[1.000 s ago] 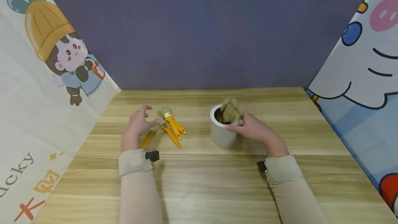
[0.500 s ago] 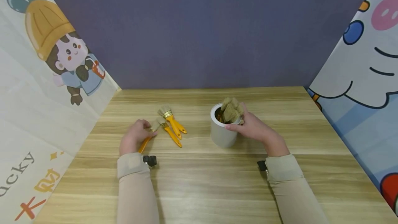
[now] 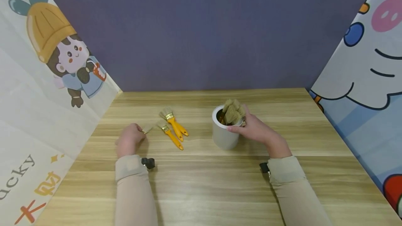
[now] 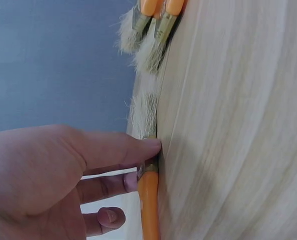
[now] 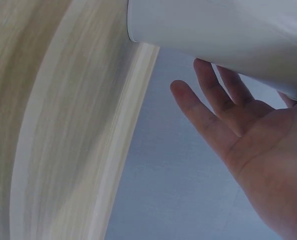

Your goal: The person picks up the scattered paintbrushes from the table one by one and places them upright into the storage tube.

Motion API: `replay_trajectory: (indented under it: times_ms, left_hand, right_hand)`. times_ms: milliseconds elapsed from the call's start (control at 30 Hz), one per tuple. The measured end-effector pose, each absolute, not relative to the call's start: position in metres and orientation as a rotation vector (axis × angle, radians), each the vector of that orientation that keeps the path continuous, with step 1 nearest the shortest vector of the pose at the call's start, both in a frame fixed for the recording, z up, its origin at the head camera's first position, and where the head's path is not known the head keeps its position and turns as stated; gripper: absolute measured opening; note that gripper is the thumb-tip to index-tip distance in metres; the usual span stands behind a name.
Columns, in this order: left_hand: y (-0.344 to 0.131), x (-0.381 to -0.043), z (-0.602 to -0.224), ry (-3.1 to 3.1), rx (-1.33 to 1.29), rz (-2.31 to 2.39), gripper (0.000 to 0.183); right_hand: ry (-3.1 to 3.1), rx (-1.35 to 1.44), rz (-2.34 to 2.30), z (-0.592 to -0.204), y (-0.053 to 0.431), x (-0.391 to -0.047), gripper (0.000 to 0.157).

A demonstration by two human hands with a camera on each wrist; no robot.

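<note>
Low over the left of the tabletop, my left hand (image 3: 128, 139) pinches a flat paintbrush (image 4: 149, 202) with an orange handle. In the left wrist view its thumb and fingers are on the metal band, just below the pale bristles. A second paintbrush (image 3: 173, 138) lies close by on the wood, and two more overlap behind it, their metal bands (image 3: 169, 115) near each other. My right hand (image 3: 259, 128) holds a white cylindrical pot (image 3: 223, 136), thumb at the front of the rim. Several paintbrushes (image 3: 232, 113) stand in the pot, bristles up, leaning right.
The wooden tabletop (image 3: 201, 184) ends at a plain blue-grey wall (image 3: 201, 34) behind. Cartoon-printed panels flank it, one on the left (image 3: 28, 90) and one on the right (image 3: 377, 90).
My left hand has come down onto the leftmost paintbrush, gripped it and shifted it left, away from the other brushes. My right hand and the pot stay in place.
</note>
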State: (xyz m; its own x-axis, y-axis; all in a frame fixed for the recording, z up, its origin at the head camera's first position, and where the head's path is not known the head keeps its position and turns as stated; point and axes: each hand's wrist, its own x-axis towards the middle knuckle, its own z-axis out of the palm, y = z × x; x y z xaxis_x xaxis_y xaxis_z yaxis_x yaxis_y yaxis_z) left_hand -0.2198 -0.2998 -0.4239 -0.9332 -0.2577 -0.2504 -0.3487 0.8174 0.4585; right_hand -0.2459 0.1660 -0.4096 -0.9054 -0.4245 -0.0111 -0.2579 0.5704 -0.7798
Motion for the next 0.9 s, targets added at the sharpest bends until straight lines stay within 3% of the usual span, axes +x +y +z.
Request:
replay_trajectory:
  times_ms: [500,733,900]
  left_hand:
    - [-0.302,-0.231,-0.415,2.892,-0.417,0.697,0.031]
    - [-0.288,-0.235,-0.373,2.982,-0.359,0.756,0.024]
    - [-0.267,-0.234,-0.334,2.978,-0.129,1.127,0.04]
  right_hand:
    - [2.601,-0.563,-1.238,-0.409,0.165,-0.246,0.095]
    - [2.582,-0.563,-1.243,-0.411,0.164,-0.247,0.099]
    - [2.578,-0.563,-1.256,-0.411,0.164,-0.248,0.094]
